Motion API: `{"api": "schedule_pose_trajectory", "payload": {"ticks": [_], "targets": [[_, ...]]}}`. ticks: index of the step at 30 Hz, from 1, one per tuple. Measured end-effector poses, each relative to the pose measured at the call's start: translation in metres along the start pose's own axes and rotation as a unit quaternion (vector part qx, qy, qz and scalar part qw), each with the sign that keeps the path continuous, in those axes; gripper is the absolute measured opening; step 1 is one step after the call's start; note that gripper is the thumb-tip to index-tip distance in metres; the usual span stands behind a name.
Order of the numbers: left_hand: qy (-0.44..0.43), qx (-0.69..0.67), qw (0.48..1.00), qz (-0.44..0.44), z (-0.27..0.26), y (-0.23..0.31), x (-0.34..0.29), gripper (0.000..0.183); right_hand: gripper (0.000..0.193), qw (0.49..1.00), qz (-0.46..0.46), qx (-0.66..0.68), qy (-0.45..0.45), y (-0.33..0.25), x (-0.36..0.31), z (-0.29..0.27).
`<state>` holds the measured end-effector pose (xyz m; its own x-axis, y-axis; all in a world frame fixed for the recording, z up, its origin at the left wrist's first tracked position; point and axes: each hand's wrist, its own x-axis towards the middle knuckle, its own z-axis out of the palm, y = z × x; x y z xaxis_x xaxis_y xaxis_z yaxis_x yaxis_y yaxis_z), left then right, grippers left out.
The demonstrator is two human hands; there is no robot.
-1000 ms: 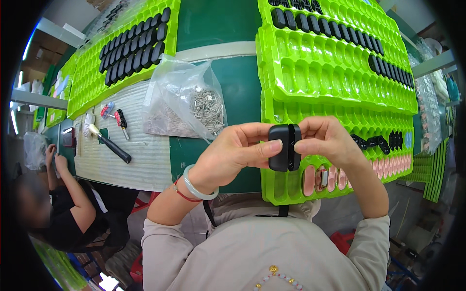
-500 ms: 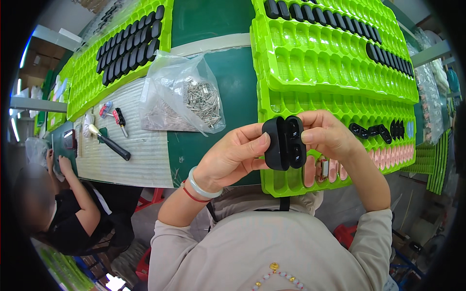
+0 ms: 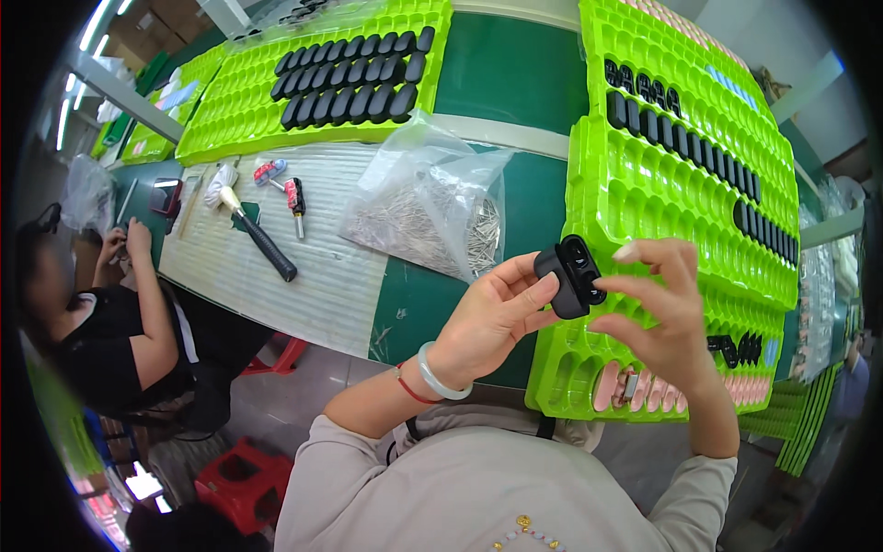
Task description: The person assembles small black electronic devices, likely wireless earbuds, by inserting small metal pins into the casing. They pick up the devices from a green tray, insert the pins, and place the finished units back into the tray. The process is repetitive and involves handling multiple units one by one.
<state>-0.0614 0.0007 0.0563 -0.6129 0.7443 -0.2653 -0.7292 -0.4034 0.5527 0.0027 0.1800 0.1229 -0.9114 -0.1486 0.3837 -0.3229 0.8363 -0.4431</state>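
Note:
Above the near edge of the bench, my left hand (image 3: 492, 322) grips a black earphone charging case (image 3: 563, 285), thumb across its front. The case's lid is raised, and its two glossy wells face right. My right hand (image 3: 671, 317) is just right of the case with thumb and fingers spread, its fingertips close to the wells. Whether a fingertip touches the case I cannot tell. Below both hands lies a green tray (image 3: 552, 379) with pink oval pieces (image 3: 607, 386) and small black parts (image 3: 750, 350) in its cups.
Stacked green trays (image 3: 625, 207) at right hold rows of black cases. Another green tray (image 3: 235, 115) stands far left with black cases. Between them lies a plastic bag (image 3: 414, 198) of metal pins. A mallet (image 3: 267, 248) and a screwdriver (image 3: 295, 204) rest on a white mat (image 3: 340, 294). A co-worker (image 3: 110, 331) sits left.
My right hand has let go of the case and moved right, its fingers spreading. My left hand still holds the case, now tilted differently. The whole view has shifted.

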Motion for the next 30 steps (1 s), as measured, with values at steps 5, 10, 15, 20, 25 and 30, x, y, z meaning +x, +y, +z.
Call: {"api": "schedule_pose_trajectory", "payload": {"ticks": [5,10,15,20,25,30], "targets": [[0.024,-0.028,0.997,0.065,-0.005,-0.003,0.004,0.031,0.017,1.000,-0.027,-0.002,-0.011,0.000,0.008,0.022],[0.054,0.625,0.719,0.301,-0.010,0.029,-0.015,0.035,0.011,0.996,-0.061,-0.070,-0.002,0.021,0.059,0.021],[0.106,0.839,0.444,0.297,-0.047,0.059,-0.006,0.013,0.013,0.984,-0.115,-0.125,0.046,0.082,0.175,0.063],[0.153,0.812,0.483,0.291,-0.081,0.023,0.025,0.011,0.019,0.967,-0.130,-0.193,0.101,0.176,0.256,0.114],[0.172,0.765,0.514,0.348,-0.078,0.021,0.022,0.007,0.017,0.972,0.052,-0.212,0.085,0.172,0.285,0.141],[0.187,0.756,0.518,0.354,-0.079,0.023,0.022,0.006,0.019,0.975,0.086,-0.203,0.028,0.180,0.299,0.169]]}}
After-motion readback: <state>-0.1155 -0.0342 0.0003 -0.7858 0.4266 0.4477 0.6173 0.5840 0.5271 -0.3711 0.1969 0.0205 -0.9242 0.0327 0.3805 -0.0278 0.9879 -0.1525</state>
